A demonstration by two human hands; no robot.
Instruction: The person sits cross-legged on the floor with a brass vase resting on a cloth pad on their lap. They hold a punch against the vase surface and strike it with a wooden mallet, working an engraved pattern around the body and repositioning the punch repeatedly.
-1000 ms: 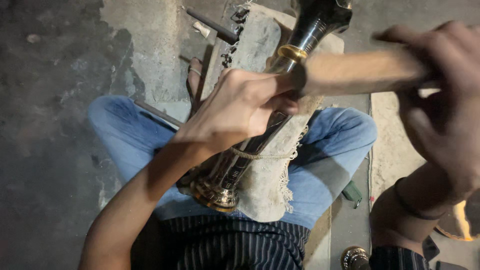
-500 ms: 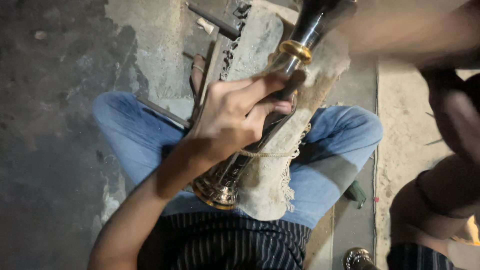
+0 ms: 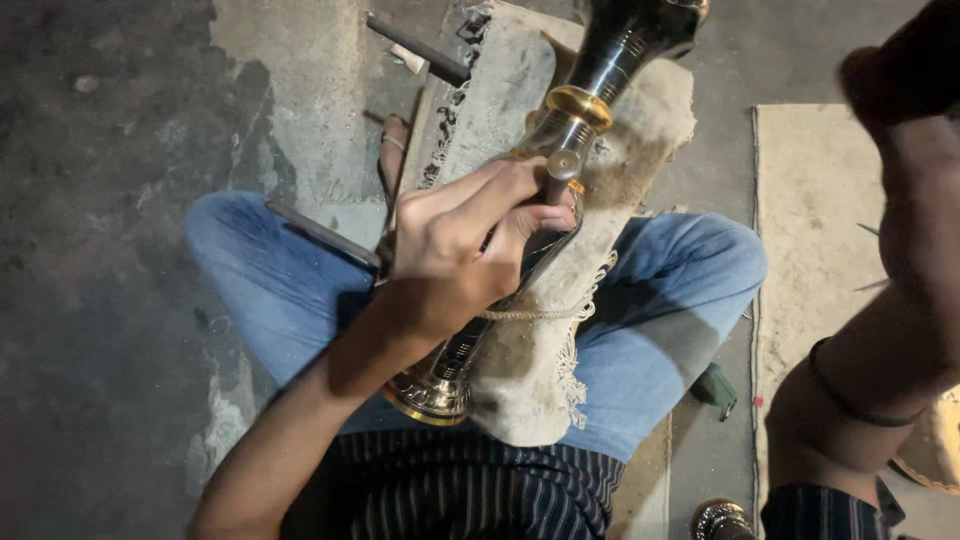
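Note:
A long metal vessel (image 3: 610, 60), black with brass bands and a flared brass end, lies slanted on a dirty cloth pad (image 3: 530, 370) across my lap. My left hand (image 3: 455, 250) rests on its middle and pinches a short metal punch (image 3: 560, 172) against the body just below a brass ring. My right hand (image 3: 905, 85) is raised at the top right, dark and blurred, its fingers closed. The wooden stick it gripped earlier is out of sight. My right forearm carries a thin dark band.
I sit cross-legged in blue jeans (image 3: 690, 290) on a rough concrete floor. A dark metal rod (image 3: 420, 50) lies beyond the pad. A pale mat (image 3: 810, 200) covers the floor at right. A small green object (image 3: 715, 388) and a shiny metal piece (image 3: 720, 520) sit by my right knee.
My right hand swung the wooden stick up and to the right, out of the view. My left hand kept the punch on the vessel, shifting only slightly.

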